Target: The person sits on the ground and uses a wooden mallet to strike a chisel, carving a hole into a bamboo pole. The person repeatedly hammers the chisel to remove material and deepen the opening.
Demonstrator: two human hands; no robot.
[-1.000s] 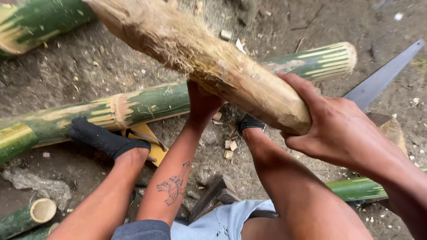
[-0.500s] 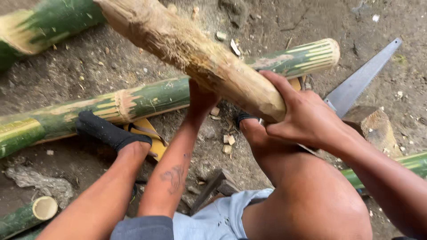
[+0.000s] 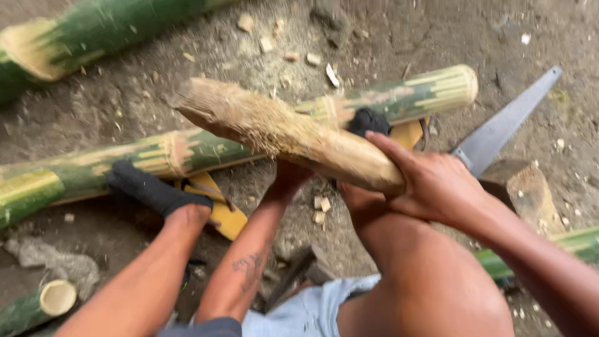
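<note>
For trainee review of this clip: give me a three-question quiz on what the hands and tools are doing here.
1. True or false: the right hand grips the thick wooden club.
2. Which tool lies on the ground to the right of the hands? A) hammer B) hand saw C) pliers
3. What long item lies across the ground beneath the club?

Key:
1. True.
2. B, the hand saw.
3. The green bamboo pole; the left hand reaches up under the club, fingers hidden.
</note>
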